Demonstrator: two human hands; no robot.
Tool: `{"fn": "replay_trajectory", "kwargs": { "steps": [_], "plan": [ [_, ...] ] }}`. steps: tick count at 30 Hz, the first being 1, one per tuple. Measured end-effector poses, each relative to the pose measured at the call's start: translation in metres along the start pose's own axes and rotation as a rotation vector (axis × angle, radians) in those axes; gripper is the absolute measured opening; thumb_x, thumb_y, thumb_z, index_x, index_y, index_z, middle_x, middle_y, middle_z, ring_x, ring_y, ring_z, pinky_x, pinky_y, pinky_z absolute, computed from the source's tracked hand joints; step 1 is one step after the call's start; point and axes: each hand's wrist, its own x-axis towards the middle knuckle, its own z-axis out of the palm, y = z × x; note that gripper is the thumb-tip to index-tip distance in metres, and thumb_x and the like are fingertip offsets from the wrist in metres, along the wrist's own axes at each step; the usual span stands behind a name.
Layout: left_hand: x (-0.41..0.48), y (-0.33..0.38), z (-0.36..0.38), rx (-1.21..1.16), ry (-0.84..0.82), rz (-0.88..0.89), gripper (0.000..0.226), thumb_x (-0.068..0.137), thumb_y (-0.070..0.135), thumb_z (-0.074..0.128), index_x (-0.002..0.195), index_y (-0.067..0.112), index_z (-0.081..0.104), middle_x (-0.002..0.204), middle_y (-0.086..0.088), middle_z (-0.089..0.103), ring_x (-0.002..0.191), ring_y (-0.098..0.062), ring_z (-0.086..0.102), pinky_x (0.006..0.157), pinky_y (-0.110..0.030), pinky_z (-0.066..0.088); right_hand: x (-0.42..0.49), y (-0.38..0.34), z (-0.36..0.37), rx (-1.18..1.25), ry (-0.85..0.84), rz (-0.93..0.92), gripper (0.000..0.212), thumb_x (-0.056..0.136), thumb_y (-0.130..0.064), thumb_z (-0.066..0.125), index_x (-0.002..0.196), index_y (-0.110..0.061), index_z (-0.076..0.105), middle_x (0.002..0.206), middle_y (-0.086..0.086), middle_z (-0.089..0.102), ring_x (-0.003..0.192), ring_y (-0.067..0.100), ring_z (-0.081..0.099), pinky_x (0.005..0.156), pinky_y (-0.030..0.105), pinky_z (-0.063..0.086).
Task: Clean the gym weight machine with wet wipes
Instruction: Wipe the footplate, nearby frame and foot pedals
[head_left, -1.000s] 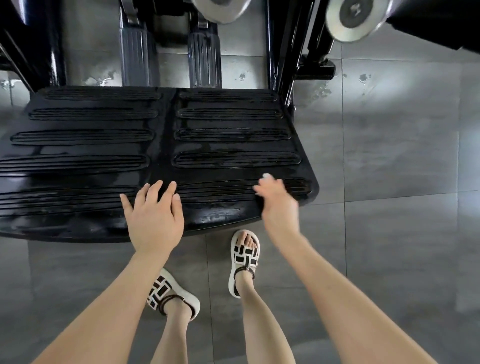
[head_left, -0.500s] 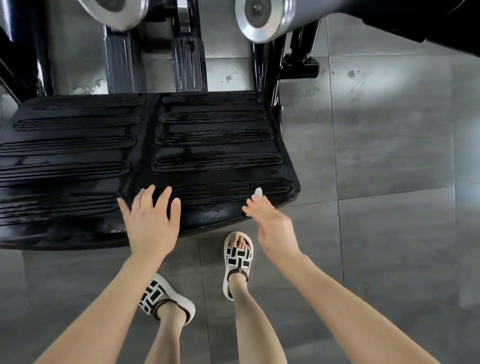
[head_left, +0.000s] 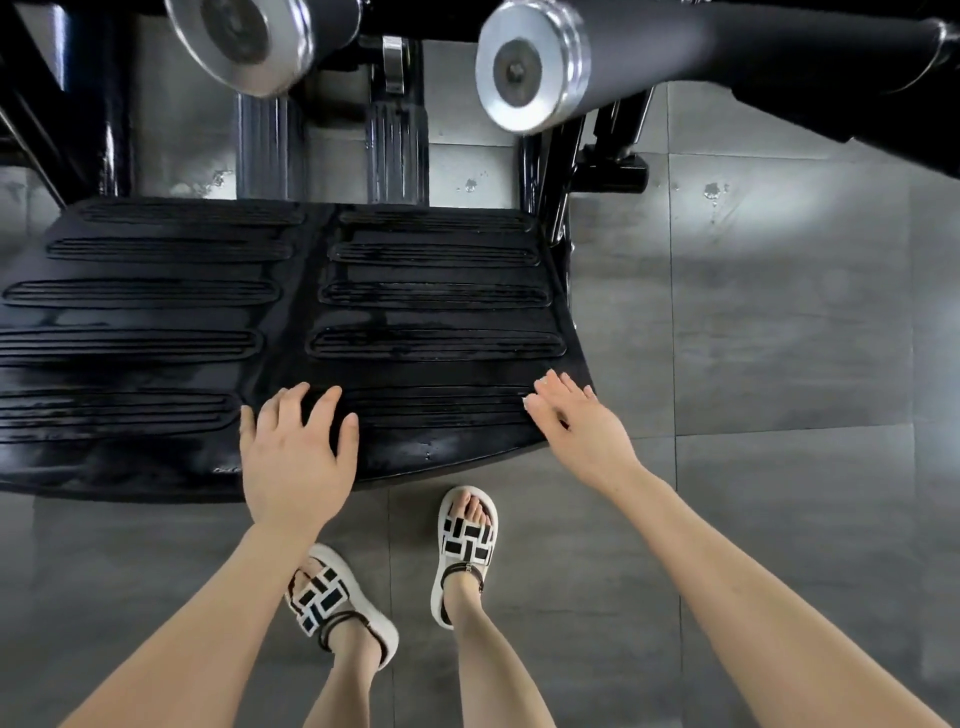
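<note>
Grey floor tiles (head_left: 779, 519) underfoot, black ribbed footplate (head_left: 415, 364) glossy with wet. Braces left hand (head_left: 298, 457) flat and empty on near edge. Presses wipe (head_left: 527, 401), only a white sliver showing, under straight-fingered right hand (head_left: 582, 431) at right corner. Could skid off slick rim, or snag wipe on ribs.
</note>
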Motion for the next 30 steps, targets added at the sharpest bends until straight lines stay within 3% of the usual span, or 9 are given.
{"fn": "replay_trajectory", "kwargs": {
  "steps": [2, 4, 6, 7, 14, 17, 21, 26, 30],
  "plan": [
    [-0.001, 0.000, 0.000, 0.004, -0.007, -0.002, 0.048, 0.092, 0.042, 0.035, 0.119, 0.014, 0.062, 0.121, -0.017, 0.058, 0.113, -0.037, 0.052, 0.104, -0.057, 0.030, -0.001, 0.003, 0.002, -0.167, -0.019, -0.046, 0.045, 0.102, -0.033, 0.027, 0.140, -0.014, 0.041, 0.152, 0.000, 0.030, 0.142, 0.012, 0.021, 0.116, 0.027, 0.010],
    [-0.002, -0.001, 0.000, 0.008, -0.008, -0.001, 0.047, 0.092, 0.042, 0.035, 0.119, 0.014, 0.062, 0.121, -0.017, 0.058, 0.112, -0.037, 0.052, 0.104, -0.057, 0.030, 0.002, 0.005, 0.002, -0.238, 0.119, -0.059, 0.034, 0.101, -0.026, 0.036, 0.122, -0.013, 0.058, 0.136, 0.003, 0.053, 0.128, 0.019, 0.045, 0.109, 0.028, 0.025],
    [-0.001, -0.002, 0.001, 0.003, -0.014, 0.001, 0.048, 0.092, 0.042, 0.034, 0.119, 0.014, 0.062, 0.121, -0.017, 0.058, 0.112, -0.037, 0.052, 0.104, -0.058, 0.030, 0.006, 0.002, 0.004, -0.225, 0.259, -0.055, 0.023, 0.094, -0.024, 0.046, 0.087, -0.011, 0.064, 0.099, 0.005, 0.068, 0.091, 0.028, 0.059, 0.082, 0.034, 0.046],
    [-0.001, -0.002, 0.001, -0.002, -0.020, 0.002, 0.048, 0.093, 0.042, 0.034, 0.118, 0.014, 0.062, 0.121, -0.017, 0.058, 0.113, -0.037, 0.052, 0.104, -0.059, 0.030, 0.007, 0.000, 0.006, -0.194, 0.296, -0.050, 0.022, 0.091, -0.023, 0.050, 0.078, -0.009, 0.062, 0.086, 0.006, 0.067, 0.079, 0.030, 0.058, 0.069, 0.035, 0.045],
    [0.004, -0.012, -0.004, -0.051, -0.006, 0.067, 0.050, 0.092, 0.041, 0.033, 0.116, 0.011, 0.064, 0.120, -0.023, 0.059, 0.118, -0.041, 0.050, 0.106, -0.066, 0.017, 0.031, 0.000, -0.007, 0.147, 0.512, 0.183, 0.018, 0.092, -0.010, 0.052, 0.100, -0.006, 0.067, 0.095, 0.008, 0.069, 0.089, 0.023, 0.061, 0.068, 0.020, 0.034],
    [0.019, -0.020, -0.005, -0.076, -0.066, 0.068, 0.055, 0.091, 0.044, 0.028, 0.121, 0.012, 0.061, 0.125, -0.025, 0.056, 0.122, -0.044, 0.046, 0.105, -0.067, 0.014, 0.043, -0.012, 0.012, 0.000, 0.375, 0.239, 0.030, 0.097, -0.018, 0.043, 0.124, -0.008, 0.054, 0.119, 0.011, 0.062, 0.116, 0.032, 0.050, 0.087, 0.032, 0.041],
    [0.027, -0.019, 0.002, -0.071, -0.175, 0.096, 0.061, 0.091, 0.048, 0.021, 0.126, 0.015, 0.059, 0.130, -0.023, 0.053, 0.125, -0.045, 0.043, 0.106, -0.066, 0.014, 0.045, -0.019, 0.024, -0.235, 0.231, 0.139, 0.038, 0.101, -0.017, 0.033, 0.137, -0.009, 0.044, 0.148, 0.010, 0.036, 0.138, 0.026, 0.029, 0.108, 0.033, 0.026],
    [0.026, -0.021, 0.004, -0.082, -0.158, 0.091, 0.057, 0.091, 0.046, 0.025, 0.120, 0.015, 0.063, 0.127, -0.018, 0.057, 0.123, -0.040, 0.047, 0.106, -0.065, 0.020, 0.043, -0.007, 0.009, -0.015, 0.461, 0.256, 0.030, 0.096, -0.009, 0.042, 0.117, -0.009, 0.064, 0.126, 0.009, 0.061, 0.112, 0.025, 0.057, 0.087, 0.024, 0.039],
    [0.024, -0.021, 0.003, -0.143, -0.078, 0.000, 0.051, 0.091, 0.040, 0.029, 0.113, 0.013, 0.067, 0.120, -0.011, 0.064, 0.121, -0.031, 0.052, 0.108, -0.062, 0.018, 0.071, -0.053, 0.026, 0.225, 0.557, 0.227, 0.026, 0.097, -0.011, 0.042, 0.105, -0.011, 0.066, 0.103, 0.001, 0.067, 0.088, 0.014, 0.057, 0.077, 0.021, 0.038]
  ]
}}
